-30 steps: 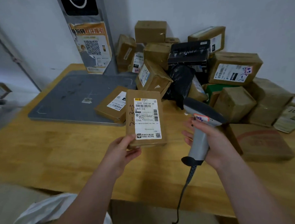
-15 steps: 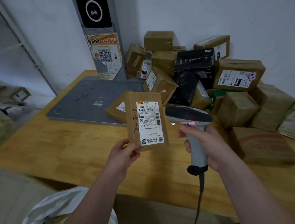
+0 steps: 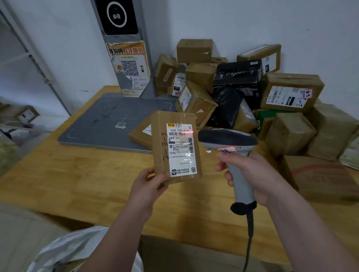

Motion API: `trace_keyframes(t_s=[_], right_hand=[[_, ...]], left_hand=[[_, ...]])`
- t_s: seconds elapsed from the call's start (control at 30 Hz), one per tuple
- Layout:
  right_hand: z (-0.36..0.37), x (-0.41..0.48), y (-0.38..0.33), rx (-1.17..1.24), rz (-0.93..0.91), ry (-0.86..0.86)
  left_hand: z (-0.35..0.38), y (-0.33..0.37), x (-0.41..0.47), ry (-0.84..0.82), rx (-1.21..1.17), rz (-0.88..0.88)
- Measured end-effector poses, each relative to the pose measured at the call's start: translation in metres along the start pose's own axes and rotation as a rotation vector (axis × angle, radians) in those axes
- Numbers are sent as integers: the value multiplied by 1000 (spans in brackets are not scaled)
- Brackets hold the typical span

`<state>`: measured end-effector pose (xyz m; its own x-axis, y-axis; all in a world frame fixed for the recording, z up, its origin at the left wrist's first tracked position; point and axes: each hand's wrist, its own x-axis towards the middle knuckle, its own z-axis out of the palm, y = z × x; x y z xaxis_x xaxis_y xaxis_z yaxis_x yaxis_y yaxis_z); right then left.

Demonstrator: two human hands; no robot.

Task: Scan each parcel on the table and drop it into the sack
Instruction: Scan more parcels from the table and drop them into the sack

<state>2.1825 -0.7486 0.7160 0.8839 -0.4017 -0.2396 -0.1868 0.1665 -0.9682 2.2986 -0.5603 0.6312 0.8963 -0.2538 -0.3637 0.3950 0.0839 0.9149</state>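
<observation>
Now your left hand (image 3: 148,186) pinches the box (image 3: 161,140), likely light and stiff, low down; your right hand (image 3: 253,173) grips the scanner (image 3: 226,139).

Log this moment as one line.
step: scanning | left hand: holds parcel | right hand: grips scanner | beam: on label

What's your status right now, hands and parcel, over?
Left hand grips parcel upright, label facing camera. Right hand grips scanner, red beam on barcode. White sack below left; nothing in the way.
</observation>
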Motion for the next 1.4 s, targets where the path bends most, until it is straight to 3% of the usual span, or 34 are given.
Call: trace_keyframes(t_s=[0.73, 1.4], right_hand=[[6, 5, -4, -85, 40, -88], [81, 38, 7, -124, 81, -285]], left_hand=[[-27, -9, 8, 95, -125, -68], [-106, -9, -3, 255, -129, -76]])
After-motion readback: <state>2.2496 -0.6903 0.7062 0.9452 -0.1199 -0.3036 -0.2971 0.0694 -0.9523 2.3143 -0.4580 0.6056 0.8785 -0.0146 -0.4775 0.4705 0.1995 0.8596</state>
